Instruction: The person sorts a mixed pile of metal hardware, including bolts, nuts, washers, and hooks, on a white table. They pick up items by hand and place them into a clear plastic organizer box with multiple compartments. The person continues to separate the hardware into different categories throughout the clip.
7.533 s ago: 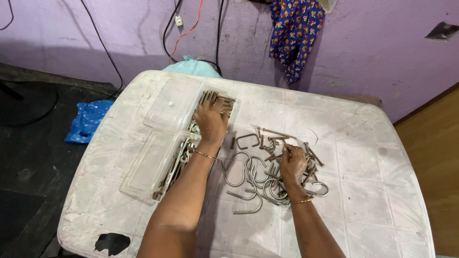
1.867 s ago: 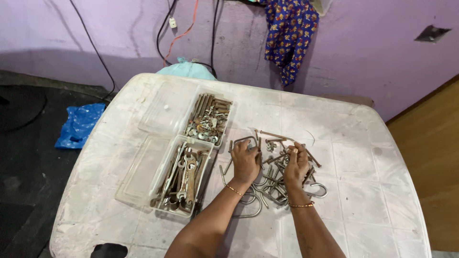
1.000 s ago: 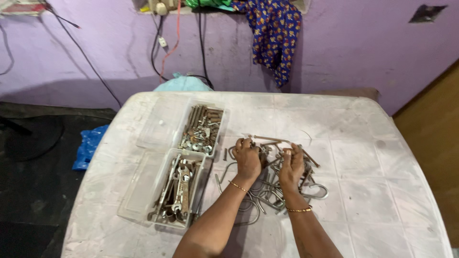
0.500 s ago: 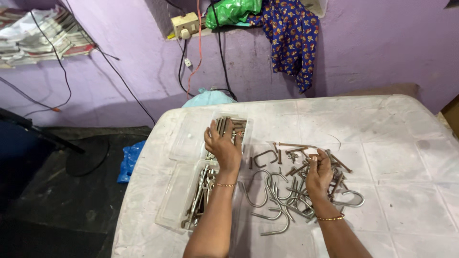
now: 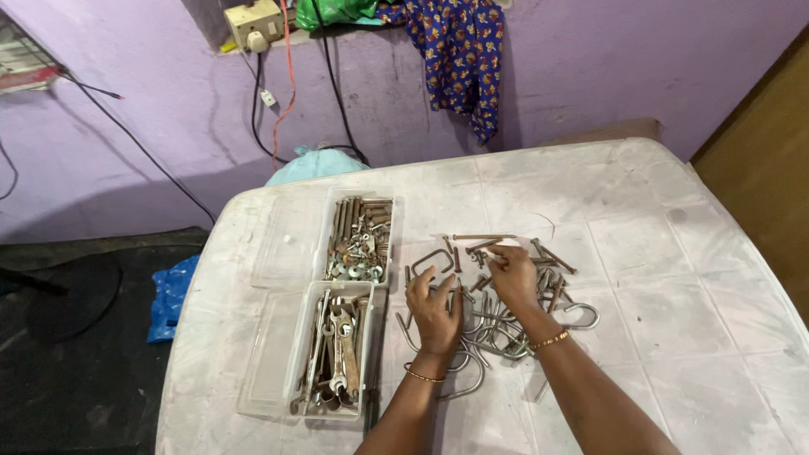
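While the right hand pinches a bolt, the left hand has returned, open, onto the hooks.

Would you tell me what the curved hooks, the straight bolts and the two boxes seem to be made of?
Curved hooks: likely plated steel; grey with a dull shine. Straight bolts: probably rusted steel; brown and matt. Boxes: clear plastic; the table shows through their walls.

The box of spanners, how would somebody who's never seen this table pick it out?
On the white table, two clear plastic boxes sit end to end, left of the left hand. The box of spanners is the nearer one, beside that wrist. It holds long flat spanners lying lengthwise, while the farther box holds rusty bolts, washers and nuts.
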